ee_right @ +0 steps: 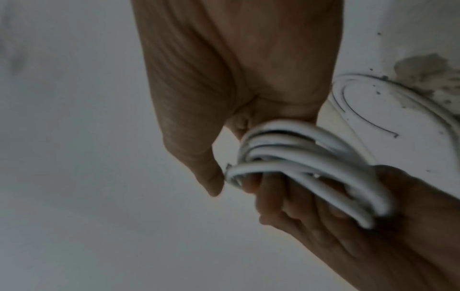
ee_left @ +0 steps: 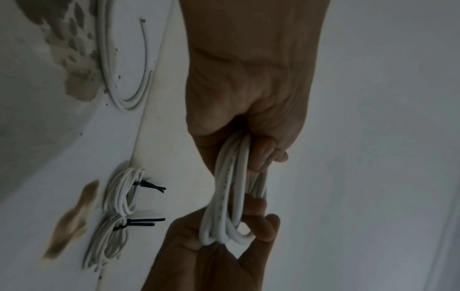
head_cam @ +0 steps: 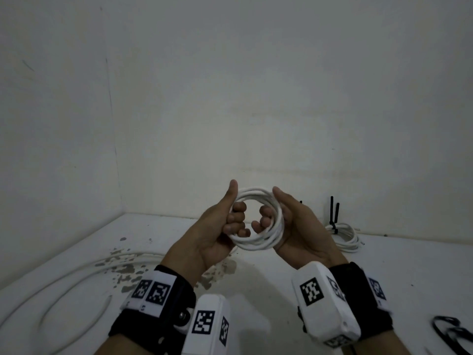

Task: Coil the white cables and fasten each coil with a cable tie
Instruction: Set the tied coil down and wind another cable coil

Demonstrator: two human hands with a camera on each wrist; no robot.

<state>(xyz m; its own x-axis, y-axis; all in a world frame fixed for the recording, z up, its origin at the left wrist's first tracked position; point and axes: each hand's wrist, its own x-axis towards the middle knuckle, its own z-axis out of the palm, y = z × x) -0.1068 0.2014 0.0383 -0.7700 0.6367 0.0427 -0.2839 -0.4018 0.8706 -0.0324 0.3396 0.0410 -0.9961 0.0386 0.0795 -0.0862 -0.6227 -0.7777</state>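
Head view: both hands hold a white cable coil (head_cam: pixel 258 221) up in the air above the white bench (head_cam: pixel 294 265), in front of a pale wall (head_cam: pixel 230 85). The left hand (head_cam: pixel 217 231) grips the coil's left side, fingers curled through the ring and thumb pointing up along its outside. The right hand (head_cam: pixel 294 226) grips the right side, fingers curled through the middle and thumb laid over the top strands. In the left wrist view the coil (ee_left: pixel 231 193) appears edge-on, several loops bunched together between the two hands.

At the back of the bench, near the wall, lie tied coils (head_cam: pixel 344 235) with black cable ties (head_cam: pixel 333 213) sticking up; the left wrist view shows two such bundles (ee_left: pixel 117 212) side by side. A loose white cable (head_cam: pixel 64 283) curves over the bench's left part, across patches of chipped paint (head_cam: pixel 122 267). At the right edge lie dark loops (head_cam: pixel 453 331), probably more ties, though they are blurred.
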